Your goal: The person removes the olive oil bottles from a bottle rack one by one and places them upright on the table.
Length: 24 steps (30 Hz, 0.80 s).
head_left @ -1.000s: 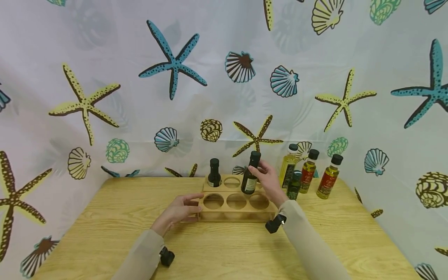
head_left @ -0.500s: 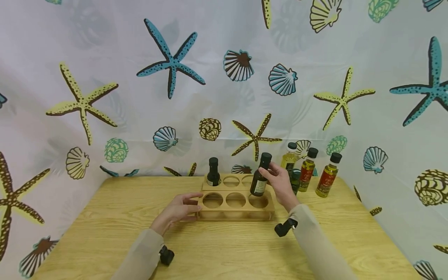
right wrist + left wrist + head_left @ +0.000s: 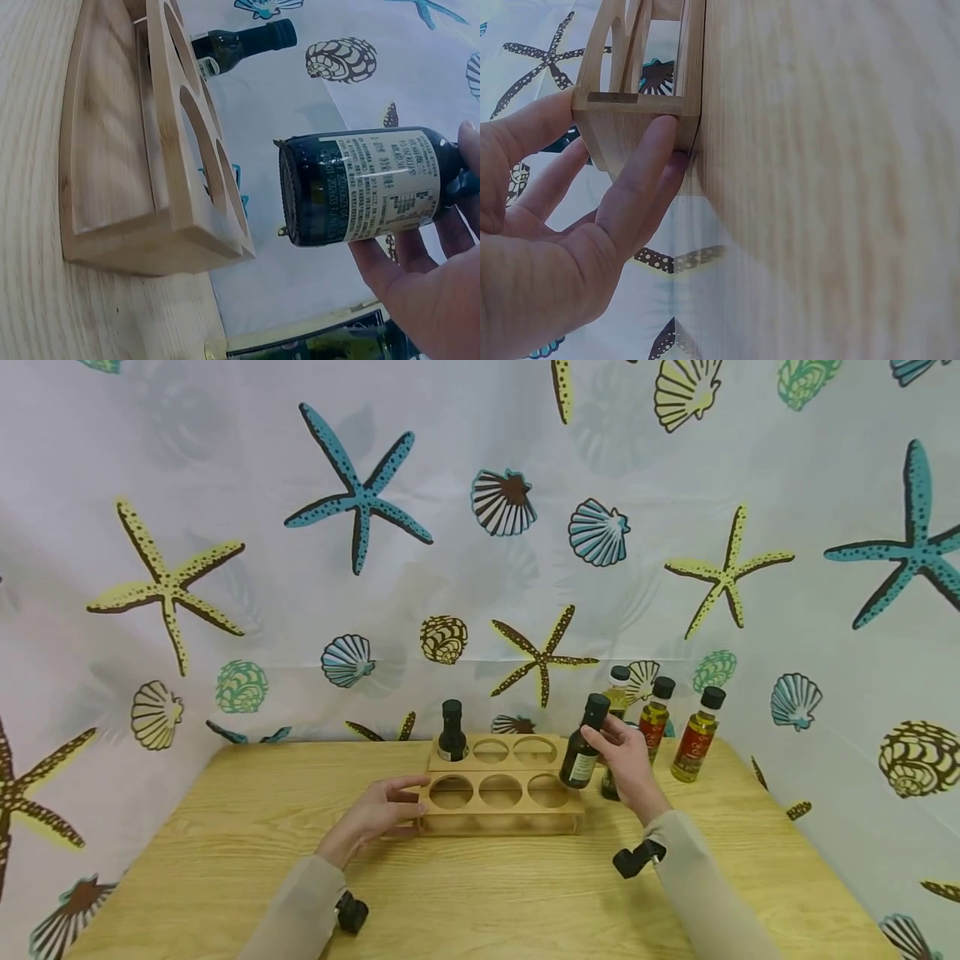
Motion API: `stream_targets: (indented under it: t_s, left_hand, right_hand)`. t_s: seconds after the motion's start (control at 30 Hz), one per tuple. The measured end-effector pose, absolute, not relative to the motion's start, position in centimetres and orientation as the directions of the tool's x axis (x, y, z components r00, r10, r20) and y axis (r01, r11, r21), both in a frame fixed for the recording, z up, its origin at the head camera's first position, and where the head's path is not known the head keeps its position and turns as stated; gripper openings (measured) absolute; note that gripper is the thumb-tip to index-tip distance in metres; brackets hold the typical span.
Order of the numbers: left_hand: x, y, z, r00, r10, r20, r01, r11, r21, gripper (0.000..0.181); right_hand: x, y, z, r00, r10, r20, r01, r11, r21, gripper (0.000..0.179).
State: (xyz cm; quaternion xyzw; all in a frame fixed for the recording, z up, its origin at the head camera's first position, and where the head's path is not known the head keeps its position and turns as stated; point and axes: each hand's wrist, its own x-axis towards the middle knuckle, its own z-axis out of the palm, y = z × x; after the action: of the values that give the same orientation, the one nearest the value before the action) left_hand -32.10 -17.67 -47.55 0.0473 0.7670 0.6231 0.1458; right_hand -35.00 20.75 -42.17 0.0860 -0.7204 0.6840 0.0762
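My right hand [image 3: 628, 767] grips a dark glass bottle [image 3: 581, 758] with a black cap, tilted and raised by the right end of the wooden bottle rack [image 3: 495, 825]. In the right wrist view the bottle's printed pale label [image 3: 394, 184] faces the camera, and its base points toward the rack. Extended fingers of my left hand [image 3: 375, 814] touch the rack's left end panel [image 3: 619, 139]. Another dark bottle [image 3: 452, 735] stands in the back-left hole of the two-tier rack; the other holes hold no bottle.
To the right stand two red-labelled oil bottles [image 3: 696, 739], a yellow oil bottle [image 3: 618, 697] and a small dark green bottle [image 3: 610, 783], partly hidden behind my right hand. A patterned curtain [image 3: 480, 568] hangs behind the wooden table [image 3: 480, 893].
My right hand has carried the dark bottle rightward, from above the rack's back row to beside its right end. My left hand has stayed at the rack's left end.
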Motion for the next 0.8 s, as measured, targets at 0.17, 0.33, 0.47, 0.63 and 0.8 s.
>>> stream_targets:
  t_s: [0.17, 0.33, 0.47, 0.63, 0.8]
  left_hand:
    - [-32.1, -17.7, -47.7, -0.956, 0.242, -0.168, -0.114, 0.223, 0.968, 0.055]
    - [-32.1, -17.5, -47.8, -0.956, 0.239, -0.171, -0.117, 0.225, 0.967, 0.055]
    - [-32.1, -17.6, -47.9, -0.957, 0.235, -0.169, -0.117, 0.22, 0.968, 0.055]
    - [-32.0, -17.7, -47.7, -0.955, 0.248, -0.165, -0.108, 0.227, 0.968, 0.056]
    - [-32.0, -17.8, -47.5, -0.949, 0.264, -0.17, -0.109, 0.233, 0.966, 0.057]
  right_hand:
    - [-34.8, 22.0, -42.3, -0.971, -0.023, 0.237, -0.238, 0.045, -0.97, 0.052]
    - [-34.8, 23.2, -42.4, -0.967, -0.025, 0.255, -0.256, 0.034, -0.966, 0.049]
    - [-34.6, 23.8, -42.2, -0.964, -0.009, 0.264, -0.264, 0.02, -0.964, 0.046]
    - [-34.2, 24.7, -41.9, -0.965, 0.002, 0.262, -0.262, -0.005, -0.965, 0.054]
    - [-34.0, 25.7, -42.0, -0.961, 0.027, 0.274, -0.274, -0.016, -0.962, 0.047]
